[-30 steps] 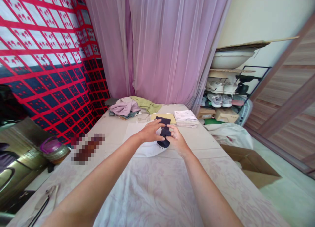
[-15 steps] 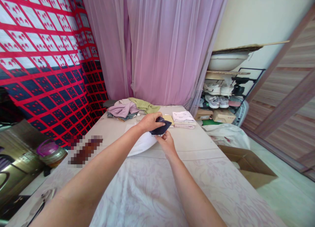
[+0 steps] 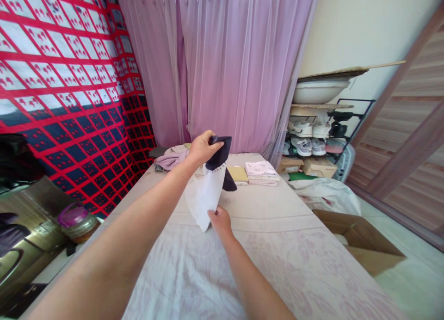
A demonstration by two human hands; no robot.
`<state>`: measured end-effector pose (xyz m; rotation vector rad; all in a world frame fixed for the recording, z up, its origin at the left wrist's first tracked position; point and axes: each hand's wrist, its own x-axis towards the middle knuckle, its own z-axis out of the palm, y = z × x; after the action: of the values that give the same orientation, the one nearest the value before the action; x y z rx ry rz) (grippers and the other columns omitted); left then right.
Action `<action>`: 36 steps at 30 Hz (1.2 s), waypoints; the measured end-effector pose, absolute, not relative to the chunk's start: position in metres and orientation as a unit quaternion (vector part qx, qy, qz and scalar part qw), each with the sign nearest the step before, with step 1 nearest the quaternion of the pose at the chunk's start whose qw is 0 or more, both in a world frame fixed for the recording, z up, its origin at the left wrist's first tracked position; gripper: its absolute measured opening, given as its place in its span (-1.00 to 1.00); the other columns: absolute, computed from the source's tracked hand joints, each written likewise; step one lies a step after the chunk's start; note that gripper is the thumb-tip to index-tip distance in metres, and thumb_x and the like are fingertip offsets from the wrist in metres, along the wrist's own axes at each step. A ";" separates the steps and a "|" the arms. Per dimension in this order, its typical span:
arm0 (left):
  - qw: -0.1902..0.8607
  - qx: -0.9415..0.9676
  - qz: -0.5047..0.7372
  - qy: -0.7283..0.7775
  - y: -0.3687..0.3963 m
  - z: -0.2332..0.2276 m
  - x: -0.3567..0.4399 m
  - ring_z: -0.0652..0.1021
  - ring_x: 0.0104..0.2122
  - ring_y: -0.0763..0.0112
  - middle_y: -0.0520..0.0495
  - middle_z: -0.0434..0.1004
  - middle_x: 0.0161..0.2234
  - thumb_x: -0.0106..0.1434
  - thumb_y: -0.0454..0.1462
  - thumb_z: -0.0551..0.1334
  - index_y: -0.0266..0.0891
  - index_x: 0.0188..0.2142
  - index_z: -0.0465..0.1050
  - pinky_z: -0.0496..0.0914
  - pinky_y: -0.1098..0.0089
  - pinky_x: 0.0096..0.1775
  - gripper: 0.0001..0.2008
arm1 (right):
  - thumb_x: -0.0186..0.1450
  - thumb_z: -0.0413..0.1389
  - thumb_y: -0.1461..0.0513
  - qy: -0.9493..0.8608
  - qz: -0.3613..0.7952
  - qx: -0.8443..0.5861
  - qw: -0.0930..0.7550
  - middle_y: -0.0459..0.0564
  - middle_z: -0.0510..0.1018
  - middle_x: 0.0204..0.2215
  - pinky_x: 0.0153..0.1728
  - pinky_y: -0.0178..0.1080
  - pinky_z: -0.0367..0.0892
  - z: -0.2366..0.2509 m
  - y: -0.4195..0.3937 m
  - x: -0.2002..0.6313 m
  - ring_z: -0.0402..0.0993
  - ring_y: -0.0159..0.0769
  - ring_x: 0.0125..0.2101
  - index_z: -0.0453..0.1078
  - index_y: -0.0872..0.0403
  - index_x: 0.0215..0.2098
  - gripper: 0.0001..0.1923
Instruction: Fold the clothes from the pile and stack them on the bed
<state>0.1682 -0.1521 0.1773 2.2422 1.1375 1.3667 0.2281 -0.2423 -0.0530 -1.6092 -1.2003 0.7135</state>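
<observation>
Over the bed hangs a white cloth garment (image 3: 208,193) with a dark navy part at its top and a beaded-looking trim along the join; its exact kind does not show. My left hand (image 3: 204,148) is closed on the navy part, thumb on the near side. Lower down, my right hand (image 3: 221,219) pinches the white edge with thumb and fingers. A second navy flap sticks out to the right, behind the white cloth. The garment's lower tip hangs close to the bedsheet (image 3: 277,255); whether it touches I cannot tell.
Folded pale cloths (image 3: 262,172) and a yellow folded cloth (image 3: 238,174) lie at the far right of the bed. A clothes pile (image 3: 171,158) is at the far left. Right of the bed stand a shoe rack (image 3: 324,132) and an open cardboard box (image 3: 360,236).
My left hand has risen with the navy part, so the garment now hangs more upright. My right hand has moved down from the trim to the white edge. The view has shifted slightly.
</observation>
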 end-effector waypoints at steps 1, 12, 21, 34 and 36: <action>0.143 0.765 0.487 0.397 -0.149 0.180 0.164 0.34 -0.54 0.51 0.15 0.31 -0.58 0.07 -0.15 0.27 -0.20 -0.43 0.31 0.19 0.47 -0.44 -0.80 | 0.12 0.03 0.18 -0.494 0.286 -0.663 0.484 -0.10 0.54 -0.58 -0.52 -0.35 0.24 -0.053 -0.244 0.233 0.42 -0.30 -0.52 0.41 0.04 -0.50 -0.85; 0.249 0.598 0.654 0.392 -0.130 0.196 0.087 0.42 -0.50 0.52 0.14 0.39 -0.53 -0.06 -0.14 0.33 -0.21 -0.41 0.30 0.29 0.52 -0.43 -0.71 | 0.05 0.10 0.08 -0.513 0.085 -0.670 0.530 -0.05 0.56 -0.45 -0.34 -0.27 0.27 0.074 -0.230 0.401 0.43 -0.21 -0.36 0.46 0.05 -0.44 -0.77; 0.386 0.620 0.584 0.355 -0.168 0.167 0.040 0.52 -0.42 0.42 0.04 0.54 -0.44 -0.16 -0.07 0.42 -0.24 -0.34 0.48 0.44 0.38 -0.29 -0.59 | -0.05 0.21 0.02 -0.614 0.159 -0.599 0.489 -0.10 0.51 -0.55 -0.50 -0.33 0.22 0.159 -0.262 0.446 0.35 -0.39 -0.54 0.47 0.11 -0.41 -0.65; 0.312 0.625 0.634 0.331 -0.198 0.224 0.022 0.52 -0.45 0.46 0.06 0.52 -0.42 0.04 -0.16 0.34 -0.24 -0.25 0.46 0.47 0.37 -0.32 -0.71 | -0.04 0.31 0.06 -0.545 0.095 -0.602 0.575 -0.04 0.50 -0.58 -0.59 -0.36 0.19 0.228 -0.294 0.439 0.31 -0.45 -0.60 0.43 0.10 -0.45 -0.68; 0.343 0.622 0.606 0.358 -0.177 0.214 0.023 0.53 -0.45 0.43 0.03 0.54 -0.41 0.00 -0.15 0.35 -0.25 -0.25 0.47 0.47 0.36 -0.33 -0.68 | -0.01 0.28 0.06 -0.560 0.086 -0.614 0.550 -0.05 0.50 -0.57 -0.58 -0.35 0.19 0.217 -0.276 0.443 0.32 -0.44 -0.59 0.45 0.11 -0.43 -0.69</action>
<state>0.0235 -0.1768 0.2141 1.6166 0.9293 1.5743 0.4427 -0.2758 0.2173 -1.4534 -1.3261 0.2040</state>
